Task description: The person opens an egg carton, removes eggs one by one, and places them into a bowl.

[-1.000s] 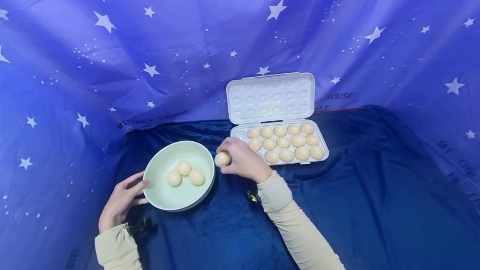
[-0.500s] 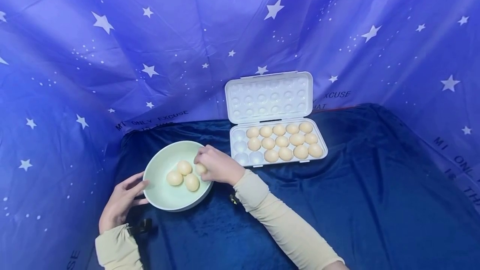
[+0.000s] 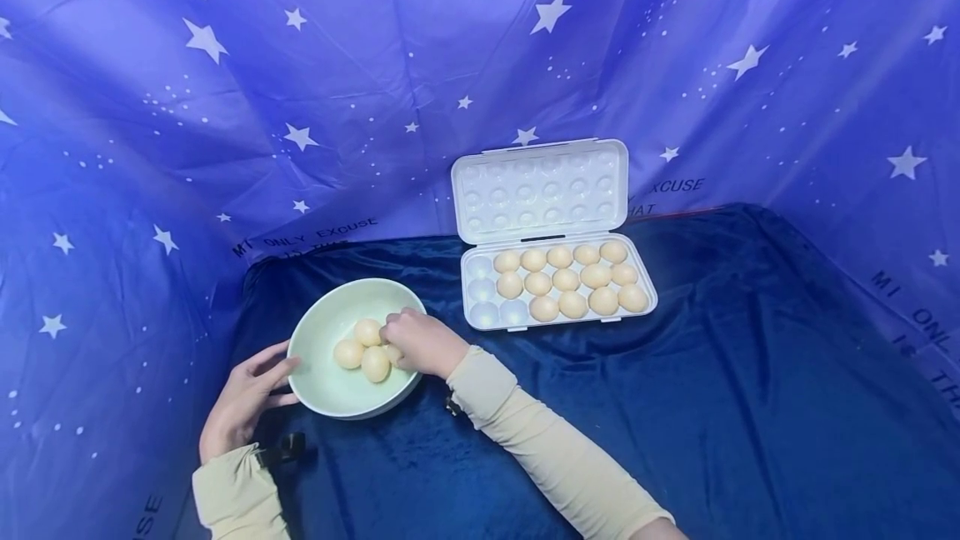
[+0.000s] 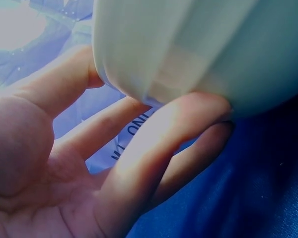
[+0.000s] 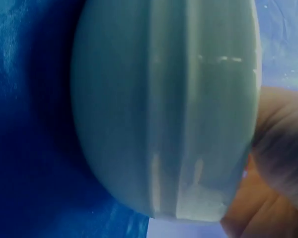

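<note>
A pale green bowl point(image 3: 322, 327) stands on the dark blue cloth, with three cream-coloured eggs point(image 3: 348, 354) in plain sight inside it. My left hand point(image 3: 243, 398) grips its left side, thumb on the rim and fingers against the outer wall; the left wrist view shows those fingers touching the bowl's outside point(image 4: 198, 44). Over the bowl's right rim reaches my right hand point(image 3: 423, 340), its curled fingers on another egg point(image 3: 393, 354) that they mostly cover. In the right wrist view the bowl's outer wall point(image 5: 129, 99) hides the fingertips and that egg.
A white plastic egg carton point(image 3: 467, 277) with its lid point(image 3: 540, 190) raised stands right of the bowl. Several eggs point(image 3: 566, 279) fill most of its hollows; a few at the left are bare. Behind hangs a blue star-patterned curtain point(image 3: 360, 90).
My right hand has carried an egg leftward from beside the carton into the bowl and lowered it. One egg in the bowl has shifted left towards the others. The left hand stays put.
</note>
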Tool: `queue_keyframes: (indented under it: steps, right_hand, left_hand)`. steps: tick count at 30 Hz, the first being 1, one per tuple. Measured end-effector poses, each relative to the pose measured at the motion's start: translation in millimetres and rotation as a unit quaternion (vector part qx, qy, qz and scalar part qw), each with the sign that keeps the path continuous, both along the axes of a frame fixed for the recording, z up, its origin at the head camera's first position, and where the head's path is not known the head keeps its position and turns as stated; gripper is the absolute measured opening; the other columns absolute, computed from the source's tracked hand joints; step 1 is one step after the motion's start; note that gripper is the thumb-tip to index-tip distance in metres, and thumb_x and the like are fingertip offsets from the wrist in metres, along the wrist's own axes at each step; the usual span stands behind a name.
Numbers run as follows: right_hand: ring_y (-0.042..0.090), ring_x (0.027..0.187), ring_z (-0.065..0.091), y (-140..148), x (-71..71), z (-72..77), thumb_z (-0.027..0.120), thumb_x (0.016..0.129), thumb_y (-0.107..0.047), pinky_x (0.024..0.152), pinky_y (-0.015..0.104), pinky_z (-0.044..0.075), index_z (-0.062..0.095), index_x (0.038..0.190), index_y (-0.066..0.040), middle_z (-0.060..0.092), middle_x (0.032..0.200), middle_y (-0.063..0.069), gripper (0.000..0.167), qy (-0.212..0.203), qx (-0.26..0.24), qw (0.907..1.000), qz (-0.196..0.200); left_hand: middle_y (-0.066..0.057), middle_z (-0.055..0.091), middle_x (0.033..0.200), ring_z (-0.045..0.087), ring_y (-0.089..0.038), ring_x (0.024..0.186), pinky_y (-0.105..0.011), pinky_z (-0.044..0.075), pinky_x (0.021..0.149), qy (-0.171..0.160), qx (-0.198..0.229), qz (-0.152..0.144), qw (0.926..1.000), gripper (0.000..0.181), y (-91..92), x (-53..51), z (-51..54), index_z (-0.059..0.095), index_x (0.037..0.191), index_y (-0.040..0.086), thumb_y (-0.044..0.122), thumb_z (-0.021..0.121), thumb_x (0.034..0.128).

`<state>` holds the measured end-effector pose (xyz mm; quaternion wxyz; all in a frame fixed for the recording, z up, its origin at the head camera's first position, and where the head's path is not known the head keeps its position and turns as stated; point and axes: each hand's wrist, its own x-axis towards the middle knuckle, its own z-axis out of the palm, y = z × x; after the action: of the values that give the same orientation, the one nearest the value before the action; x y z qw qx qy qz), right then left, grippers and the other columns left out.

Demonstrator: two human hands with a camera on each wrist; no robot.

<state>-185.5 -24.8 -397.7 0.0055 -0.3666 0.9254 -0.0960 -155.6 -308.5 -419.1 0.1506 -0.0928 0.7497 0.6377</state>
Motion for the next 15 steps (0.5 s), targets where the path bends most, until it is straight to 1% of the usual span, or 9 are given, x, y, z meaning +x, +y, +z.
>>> queue_keyframes:
  steps: [3, 9, 11, 14, 15]
  right_hand:
    - [0.019, 0.082, 0.06, -1.3, 1.5, 0.2, 0.078, 0.081, -0.012, 0.074, 0.028, 0.052, 0.074, 0.095, -0.012, 0.065, 0.088, 0.002, 0.014, -0.001, 0.006, 1.0, -0.008]
    - [0.017, 0.091, 0.059, -1.8, 4.7, -0.2, 0.075, 0.086, -0.013, 0.083, 0.027, 0.052, 0.074, 0.108, -0.013, 0.066, 0.098, 0.002, 0.022, -0.007, 0.02, 0.9996, -0.017]
    - [0.017, 0.092, 0.057, -1.5, 6.1, 0.0, 0.074, 0.087, -0.013, 0.084, 0.026, 0.052, 0.073, 0.109, -0.013, 0.065, 0.099, 0.001, 0.023, -0.008, 0.016, 0.9997, -0.017]
    - [0.016, 0.091, 0.056, 2.1, 9.2, 0.5, 0.072, 0.089, -0.012, 0.082, 0.026, 0.052, 0.073, 0.109, -0.012, 0.064, 0.099, 0.001, 0.021, -0.006, -0.004, 0.9999, -0.013]
    - [0.016, 0.091, 0.056, 4.8, 10.7, 0.9, 0.071, 0.089, -0.011, 0.082, 0.026, 0.052, 0.073, 0.109, -0.012, 0.064, 0.099, 0.001, 0.02, -0.001, -0.013, 0.9998, -0.012]
  left_hand:
    - [0.018, 0.07, 0.098, 0.072, -0.006, 0.086, -0.032, 0.062, 0.072, -0.002, 0.002, -0.002, 1.0, 0.053, 0.8, -0.7, -1.0, 0.049, 0.143, 0.004, 0.024, 0.067, 0.097]
    - [0.018, 0.07, 0.099, 0.072, -0.007, 0.087, -0.033, 0.062, 0.073, -0.007, 0.005, -0.001, 1.0, 0.055, 0.5, -0.1, -1.8, 0.048, 0.143, 0.005, 0.025, 0.067, 0.0965]
    - [0.018, 0.07, 0.099, 0.072, -0.007, 0.087, -0.033, 0.062, 0.073, -0.005, 0.008, 0.0, 1.0, 0.054, -0.1, 0.5, -1.6, 0.048, 0.143, 0.004, 0.025, 0.067, 0.0965]
    - [0.019, 0.069, 0.099, 0.072, -0.007, 0.087, -0.032, 0.062, 0.073, -0.002, 0.012, -0.001, 0.9999, 0.053, 0.1, 0.9, -1.9, 0.049, 0.143, 0.004, 0.024, 0.067, 0.0969]
    - [0.018, 0.07, 0.099, 0.072, -0.007, 0.087, -0.032, 0.062, 0.073, -0.004, 0.012, 0.003, 0.9999, 0.054, 1.2, 1.1, -2.4, 0.048, 0.143, 0.004, 0.024, 0.067, 0.0965]
